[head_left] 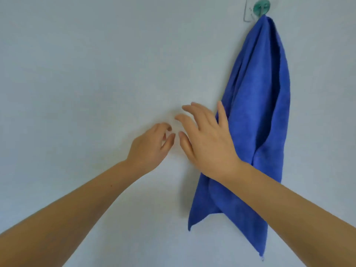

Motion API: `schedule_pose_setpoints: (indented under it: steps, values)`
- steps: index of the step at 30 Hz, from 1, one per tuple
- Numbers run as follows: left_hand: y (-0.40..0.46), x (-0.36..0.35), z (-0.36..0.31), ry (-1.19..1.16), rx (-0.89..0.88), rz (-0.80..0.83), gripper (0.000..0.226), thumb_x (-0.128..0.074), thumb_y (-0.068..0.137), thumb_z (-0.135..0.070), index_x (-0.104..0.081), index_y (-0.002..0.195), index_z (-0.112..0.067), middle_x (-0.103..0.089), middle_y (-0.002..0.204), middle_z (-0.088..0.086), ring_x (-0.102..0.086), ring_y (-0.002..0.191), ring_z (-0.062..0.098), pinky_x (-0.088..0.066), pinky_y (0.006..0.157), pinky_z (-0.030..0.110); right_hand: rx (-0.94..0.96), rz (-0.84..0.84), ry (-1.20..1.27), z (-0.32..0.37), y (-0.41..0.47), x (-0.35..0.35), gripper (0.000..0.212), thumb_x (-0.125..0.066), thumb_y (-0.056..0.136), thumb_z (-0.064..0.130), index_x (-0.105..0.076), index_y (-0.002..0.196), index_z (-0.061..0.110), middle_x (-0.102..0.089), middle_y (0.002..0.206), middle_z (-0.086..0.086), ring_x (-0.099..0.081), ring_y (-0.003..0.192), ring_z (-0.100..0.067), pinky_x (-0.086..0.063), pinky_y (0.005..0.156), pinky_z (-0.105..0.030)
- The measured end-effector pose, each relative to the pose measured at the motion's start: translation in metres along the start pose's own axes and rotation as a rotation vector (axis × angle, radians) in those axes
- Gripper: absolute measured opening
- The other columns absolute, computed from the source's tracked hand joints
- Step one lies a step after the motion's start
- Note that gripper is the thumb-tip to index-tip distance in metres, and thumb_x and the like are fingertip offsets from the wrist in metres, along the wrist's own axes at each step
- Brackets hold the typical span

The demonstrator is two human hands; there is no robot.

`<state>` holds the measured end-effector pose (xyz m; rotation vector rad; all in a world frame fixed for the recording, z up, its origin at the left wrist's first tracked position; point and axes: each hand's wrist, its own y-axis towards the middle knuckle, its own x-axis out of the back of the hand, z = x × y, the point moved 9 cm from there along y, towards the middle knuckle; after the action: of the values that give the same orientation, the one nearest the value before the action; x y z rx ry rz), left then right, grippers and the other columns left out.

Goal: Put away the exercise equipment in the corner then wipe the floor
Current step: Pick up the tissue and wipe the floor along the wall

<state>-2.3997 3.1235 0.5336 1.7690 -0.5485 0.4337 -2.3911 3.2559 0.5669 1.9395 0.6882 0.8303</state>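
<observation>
Blue cloth (258, 116), the likely floor-wiping cloth, is hanging in long folds from a green hook (261, 6) high on a pale wall (77, 74), its two pointed corners dangling low on the right of the head view.

Both bare arms are reaching forward toward the wall. The right hand (208, 143) is hovering in front of the cloth's left edge, its fingers (189, 108) spread and straight, gripping nothing; whether the palm is touching the fabric cannot be told. The left hand (150, 147) is hanging just beside it over bare wall, fingers loosely curled, holding nothing.

Judging from this, the step in hand is taking the cloth down for wiping. To do it well, the right hand is best gathering the folds near the middle and lifting upward so the fabric is clearing the hook rather than dragging against it; pulling straight down is risking tearing the hook's mounting plate off the wall. The left hand could be steadying the lower corners.

How the cloth is caught on the hook, by a loop or simply draped, is hidden by the bunched fabric. The hook is partly cut off at the top edge. The floor, the corner and any exercise equipment are out of view, so that part of the task cannot be judged.
</observation>
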Motion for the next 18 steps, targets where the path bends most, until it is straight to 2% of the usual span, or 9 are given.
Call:
schedule_pose_setpoints:
  steps: [4, 6, 9, 11, 15, 18]
  values:
    - [-0.077, 0.02, 0.075, 0.154, 0.16, 0.065, 0.032, -0.04, 0.098, -0.035, -0.051, 0.123, -0.019, -0.059, 0.106, -0.003, -0.055, 0.09, 0.014, -0.045, 0.075, 0.031, 0.063, 0.224, 0.115, 0.083, -0.039, -0.066, 0.037, -0.038, 0.091, 0.029, -0.063, 0.114, 0.015, -0.061, 0.121, -0.008, -0.058, 0.114, -0.025, -0.033, 0.106, -0.056]
    - [-0.132, 0.035, 0.11, 0.194, 0.262, 0.109, 0.033, -0.039, 0.098, -0.034, -0.05, 0.125, -0.017, -0.058, 0.111, -0.001, -0.056, 0.098, 0.016, -0.046, 0.077, 0.033, 0.114, 0.322, 0.193, 0.144, -0.063, -0.09, 0.038, -0.037, 0.091, 0.029, -0.064, 0.113, 0.014, -0.063, 0.118, -0.009, -0.061, 0.109, -0.027, -0.038, 0.102, -0.055]
    - [-0.232, 0.067, 0.16, 0.328, 0.369, 0.213, 0.035, -0.037, 0.099, -0.033, -0.047, 0.128, -0.016, -0.056, 0.116, 0.002, -0.055, 0.107, 0.02, -0.048, 0.082, 0.035, 0.195, 0.458, 0.344, 0.252, -0.097, -0.112, 0.039, -0.036, 0.089, 0.03, -0.065, 0.112, 0.014, -0.065, 0.114, -0.01, -0.064, 0.1, -0.027, -0.047, 0.089, -0.046]
    - [-0.312, 0.099, 0.191, 0.405, 0.465, 0.285, 0.036, -0.037, 0.099, -0.034, -0.046, 0.129, -0.015, -0.056, 0.118, 0.004, -0.055, 0.107, 0.021, -0.047, 0.081, 0.035, 0.213, 0.562, 0.437, 0.333, -0.123, -0.113, 0.038, -0.037, 0.09, 0.031, -0.064, 0.112, 0.014, -0.065, 0.113, -0.009, -0.065, 0.095, -0.027, -0.049, 0.08, -0.042]
    - [-0.495, 0.192, 0.241, 0.467, 0.774, 0.367, 0.035, -0.038, 0.099, -0.031, -0.046, 0.128, -0.014, -0.053, 0.118, 0.007, -0.053, 0.108, 0.025, -0.045, 0.085, 0.038, 0.197, 0.779, 0.651, 0.496, -0.182, -0.085, 0.033, -0.048, 0.091, 0.026, -0.061, 0.118, 0.012, -0.063, 0.114, -0.012, -0.063, 0.092, -0.032, -0.048, 0.074, -0.041]
    - [-0.632, 0.272, 0.255, 0.629, 0.975, 0.477, 0.039, -0.037, 0.099, -0.031, -0.043, 0.132, -0.013, -0.05, 0.123, 0.01, -0.05, 0.111, 0.027, -0.043, 0.087, 0.041, 0.228, 0.976, 0.798, 0.611, -0.234, -0.043, 0.04, -0.038, 0.099, 0.029, -0.046, 0.135, 0.015, -0.052, 0.131, -0.011, -0.054, 0.11, -0.031, -0.042, 0.085, -0.042]
